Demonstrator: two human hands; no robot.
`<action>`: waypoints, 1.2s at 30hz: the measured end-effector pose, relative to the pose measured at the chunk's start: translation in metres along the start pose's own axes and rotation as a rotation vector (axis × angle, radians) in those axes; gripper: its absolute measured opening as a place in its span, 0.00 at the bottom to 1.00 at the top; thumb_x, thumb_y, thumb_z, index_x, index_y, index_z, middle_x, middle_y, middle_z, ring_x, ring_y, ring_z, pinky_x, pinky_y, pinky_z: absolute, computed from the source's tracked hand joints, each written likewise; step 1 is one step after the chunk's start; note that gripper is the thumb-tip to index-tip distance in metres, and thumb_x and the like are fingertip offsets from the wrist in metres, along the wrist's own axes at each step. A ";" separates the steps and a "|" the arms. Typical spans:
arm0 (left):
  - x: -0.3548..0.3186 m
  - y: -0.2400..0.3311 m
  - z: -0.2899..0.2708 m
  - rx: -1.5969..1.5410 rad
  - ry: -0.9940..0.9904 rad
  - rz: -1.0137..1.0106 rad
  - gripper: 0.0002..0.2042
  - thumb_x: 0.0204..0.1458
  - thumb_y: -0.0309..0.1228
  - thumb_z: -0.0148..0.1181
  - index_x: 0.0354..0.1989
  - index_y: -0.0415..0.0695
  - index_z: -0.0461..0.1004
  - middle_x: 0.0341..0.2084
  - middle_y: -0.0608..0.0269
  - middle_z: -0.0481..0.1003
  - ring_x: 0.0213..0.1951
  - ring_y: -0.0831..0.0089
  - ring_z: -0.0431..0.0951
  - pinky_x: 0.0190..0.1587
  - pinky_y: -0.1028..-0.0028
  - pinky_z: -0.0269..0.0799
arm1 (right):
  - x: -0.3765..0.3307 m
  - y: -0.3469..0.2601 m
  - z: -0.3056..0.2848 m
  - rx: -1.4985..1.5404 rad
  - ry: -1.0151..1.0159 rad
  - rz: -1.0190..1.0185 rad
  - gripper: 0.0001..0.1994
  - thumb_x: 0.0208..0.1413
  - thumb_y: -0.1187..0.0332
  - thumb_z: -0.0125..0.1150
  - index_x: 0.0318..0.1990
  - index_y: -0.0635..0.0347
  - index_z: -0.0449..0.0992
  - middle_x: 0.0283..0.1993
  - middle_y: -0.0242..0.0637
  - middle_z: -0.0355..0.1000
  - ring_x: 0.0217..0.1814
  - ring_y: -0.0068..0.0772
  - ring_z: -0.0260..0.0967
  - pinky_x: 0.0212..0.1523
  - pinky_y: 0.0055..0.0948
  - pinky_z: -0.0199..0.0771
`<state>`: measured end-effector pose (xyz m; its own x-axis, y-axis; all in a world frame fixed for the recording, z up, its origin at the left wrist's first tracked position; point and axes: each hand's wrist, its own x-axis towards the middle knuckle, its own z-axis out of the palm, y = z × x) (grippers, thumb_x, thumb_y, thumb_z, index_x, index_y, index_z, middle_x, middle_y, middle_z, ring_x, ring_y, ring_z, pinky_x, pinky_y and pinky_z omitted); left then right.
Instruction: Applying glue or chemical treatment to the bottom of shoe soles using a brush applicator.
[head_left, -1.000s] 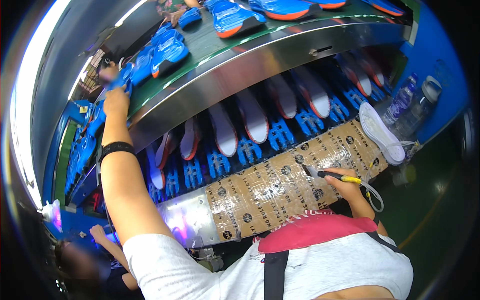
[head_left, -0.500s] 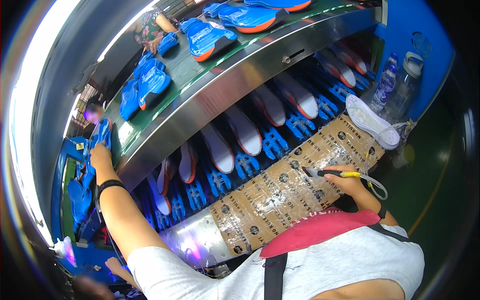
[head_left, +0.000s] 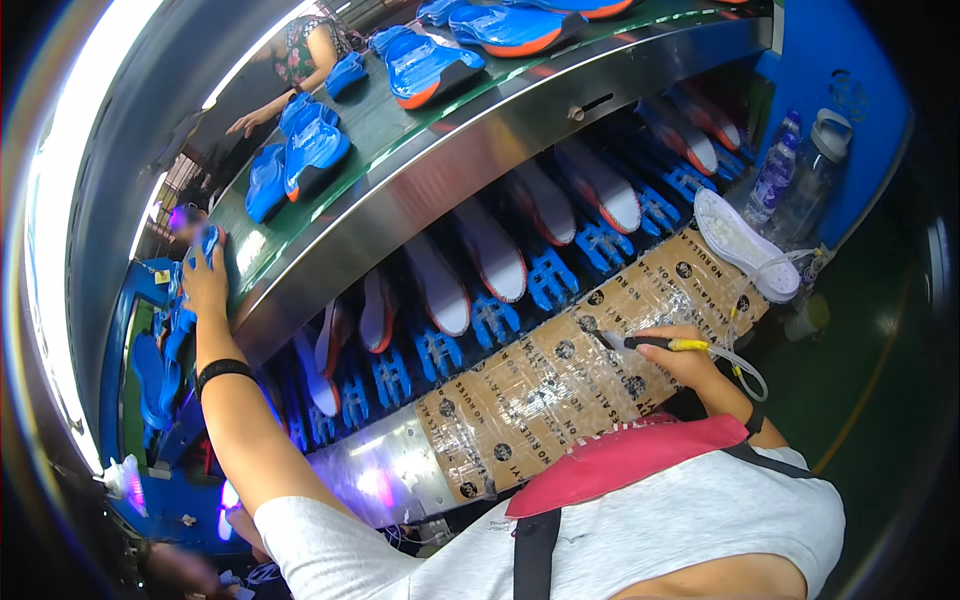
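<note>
From my seat at the head camera, I judge the left hand [head_left: 205, 288] to be the weak point. It is stretched far out to a blue shoe part [head_left: 213, 240] at the left end of the upper belt [head_left: 375, 110]. A hurried tug at that reach could tip the part off the edge or knock it into the blue parts just beside it. If the belt runs, it could drag the part from under the fingertips.

The right hand's fingers are clamped around the black handle of a brush [head_left: 638, 342], its bristles over the cardboard-covered bench [head_left: 590, 385]. If the brush is wet, a careless swing could smear the white soles [head_left: 493, 260] on the lower rack. Its pale hose [head_left: 757, 375] loops close to a loose white sole [head_left: 745, 245], so a sharp pull might snag it.

What I can't make out: the left fingers lie over the blue part, but I cannot tell whether they grip it or merely rest there, because the back of the hand covers the contact. Nor can I tell whether the bristles touch the cardboard. The metal rail [head_left: 420, 215] hides the soles' far ends, and a co-worker at lower left is blurred and cut off.
</note>
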<state>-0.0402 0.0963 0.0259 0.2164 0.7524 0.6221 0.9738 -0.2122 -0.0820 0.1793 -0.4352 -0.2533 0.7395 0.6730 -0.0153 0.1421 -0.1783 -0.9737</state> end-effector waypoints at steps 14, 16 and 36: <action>-0.014 0.049 -0.012 -0.423 0.132 0.670 0.21 0.45 0.25 0.57 0.51 0.49 0.69 0.39 0.52 0.71 0.44 0.58 0.70 0.49 0.65 0.63 | -0.007 0.002 0.000 0.134 -0.047 -0.113 0.11 0.45 0.72 0.63 0.38 0.65 0.77 0.30 0.39 0.75 0.29 0.22 0.69 0.31 0.21 0.68; -0.043 0.053 -0.035 -0.761 0.128 0.738 0.20 0.47 0.24 0.55 0.51 0.46 0.68 0.39 0.52 0.70 0.42 0.61 0.70 0.47 0.69 0.62 | -0.009 0.006 -0.005 0.112 -0.028 -0.098 0.12 0.45 0.72 0.63 0.38 0.65 0.77 0.30 0.39 0.75 0.30 0.22 0.70 0.31 0.21 0.68; -0.205 0.064 -0.057 -3.007 -0.804 0.187 0.35 0.49 0.43 0.50 0.63 0.40 0.46 0.59 0.42 0.49 0.58 0.42 0.55 0.53 0.50 0.63 | -0.004 0.005 0.008 0.157 -0.112 -0.019 0.13 0.45 0.68 0.64 0.39 0.62 0.77 0.29 0.37 0.75 0.28 0.21 0.70 0.29 0.20 0.68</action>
<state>-0.0266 -0.1075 -0.0625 0.6641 0.4728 0.5792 -0.7404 0.5240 0.4211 0.1715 -0.4333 -0.2602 0.6582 0.7527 -0.0134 0.0447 -0.0568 -0.9974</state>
